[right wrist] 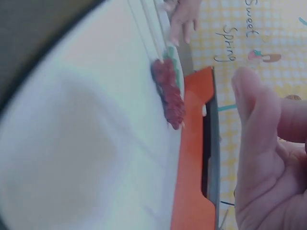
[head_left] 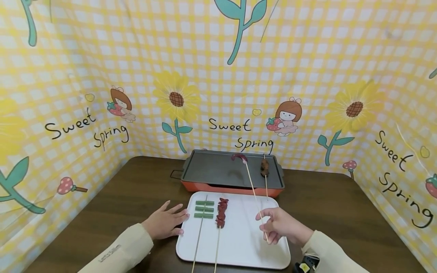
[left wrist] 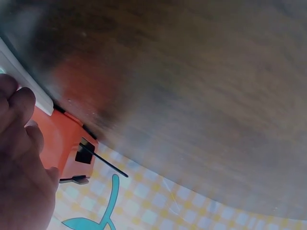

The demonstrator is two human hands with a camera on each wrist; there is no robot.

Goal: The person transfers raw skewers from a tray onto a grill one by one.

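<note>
In the head view my right hand (head_left: pixel 278 225) pinches the stick of a skewer with a curled purple piece, seemingly an octopus tentacle (head_left: pixel 240 157), raised over the grill plate (head_left: pixel 211 167). My left hand (head_left: pixel 165 220) lies with fingers spread at the left edge of the white tray (head_left: pixel 246 242). On that tray rest a skewer of green vegetable pieces (head_left: pixel 204 209) and a skewer of dark red meat (head_left: pixel 221 213). A browned meat skewer (head_left: pixel 264 167) lies on the right of the grill plate, its stick reaching over the tray. The right wrist view shows the red meat (right wrist: pixel 168 93) closely.
The grill has an orange body (head_left: pixel 205 187) and a wire handle (head_left: pixel 175 174) at its left. It stands behind the tray on a dark wooden table (head_left: pixel 112 204). A yellow checked cloth (head_left: pixel 218 94) hangs behind and along both sides.
</note>
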